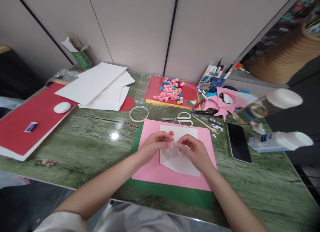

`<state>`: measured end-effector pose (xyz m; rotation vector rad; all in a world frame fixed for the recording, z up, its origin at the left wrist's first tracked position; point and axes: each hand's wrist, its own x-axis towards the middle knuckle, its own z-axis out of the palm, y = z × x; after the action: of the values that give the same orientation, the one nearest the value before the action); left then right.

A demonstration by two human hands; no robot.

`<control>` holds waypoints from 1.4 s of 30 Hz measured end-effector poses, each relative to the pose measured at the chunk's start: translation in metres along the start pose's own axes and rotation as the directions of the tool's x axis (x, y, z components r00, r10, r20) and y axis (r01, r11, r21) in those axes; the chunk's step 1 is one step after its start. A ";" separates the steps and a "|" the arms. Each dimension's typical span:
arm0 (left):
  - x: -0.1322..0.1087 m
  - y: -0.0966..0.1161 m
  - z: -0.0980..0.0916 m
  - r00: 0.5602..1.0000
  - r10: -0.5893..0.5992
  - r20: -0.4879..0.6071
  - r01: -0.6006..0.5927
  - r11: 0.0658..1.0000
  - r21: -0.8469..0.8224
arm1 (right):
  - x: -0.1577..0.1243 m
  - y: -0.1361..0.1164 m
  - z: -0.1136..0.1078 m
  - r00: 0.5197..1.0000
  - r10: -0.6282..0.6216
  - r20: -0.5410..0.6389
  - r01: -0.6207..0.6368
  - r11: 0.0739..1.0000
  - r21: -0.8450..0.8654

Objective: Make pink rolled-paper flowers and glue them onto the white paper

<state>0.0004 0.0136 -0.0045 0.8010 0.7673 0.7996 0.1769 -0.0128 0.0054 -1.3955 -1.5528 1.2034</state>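
My left hand [158,142] hovers over a white sheet of paper [180,163], its fingers bent and a small gap between thumb and index fingertip. Facing it, my right hand [193,148] has thumb and fingertips drawn together; whatever they pinch, if anything, is too small to make out. A small rolled pink-red piece [171,133] lies on the white sheet, just beyond my left fingertips. Beneath the white sheet is pink paper [147,172], which rests on a green sheet [175,196]. White-handled scissors [183,119] lie just past the pink paper.
Behind are a roll of tape [139,114] and pink, blue and yellow pieces [170,90] on red paper. White sheets [100,83] and a red board [37,115] lie left. Rightward are pink scraps [217,102], a phone [238,142] and two bottles [262,107], [277,141].
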 end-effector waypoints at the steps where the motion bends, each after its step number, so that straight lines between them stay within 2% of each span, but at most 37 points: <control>1: 0.000 0.000 0.000 1.000 0.000 0.003 0.000 1.000 0.003 | 0.000 0.000 0.000 1.000 -0.001 0.000 0.001 1.000 0.000; 10: 0.000 -0.001 -0.002 0.999 0.032 0.014 -0.032 0.999 0.009 | 0.000 0.001 0.001 1.000 -0.005 0.007 0.005 1.000 -0.008; 16: 0.001 -0.005 0.003 0.992 -0.129 -0.017 0.125 0.981 -0.147 | 0.000 0.001 0.002 1.000 -0.013 0.013 0.013 1.000 -0.007; 24: 0.005 -0.010 0.003 0.979 -0.182 -0.096 0.173 0.981 -0.093 | 0.000 0.003 0.004 0.998 -0.062 -0.016 0.062 0.998 -0.018; 27: 0.004 -0.010 0.002 0.984 -0.170 -0.061 0.168 0.985 -0.028 | -0.002 -0.001 0.005 0.993 -0.107 0.042 0.109 0.993 -0.039; 30: 0.003 -0.011 0.001 0.989 -0.151 -0.005 0.151 0.989 0.002 | -0.002 -0.006 0.006 0.982 -0.138 0.132 0.155 0.980 -0.127; 32: 0.002 -0.012 0.000 0.989 -0.150 0.003 0.150 0.989 0.006 | -0.002 -0.009 0.006 0.978 -0.146 0.152 0.174 0.967 -0.189; 37: 0.002 -0.010 0.002 0.986 -0.166 -0.026 0.164 0.985 -0.058 | -0.003 -0.009 0.008 0.980 -0.182 0.085 0.198 0.946 -0.256; 42: 0.001 -0.004 0.004 0.985 -0.170 -0.004 0.167 0.972 -0.163 | -0.004 -0.005 0.007 0.973 -0.230 -0.015 0.217 0.933 -0.286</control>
<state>0.0058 0.0112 -0.0061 0.5758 0.7649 0.7074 0.1697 -0.0180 0.0086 -1.3662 -1.8487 0.8289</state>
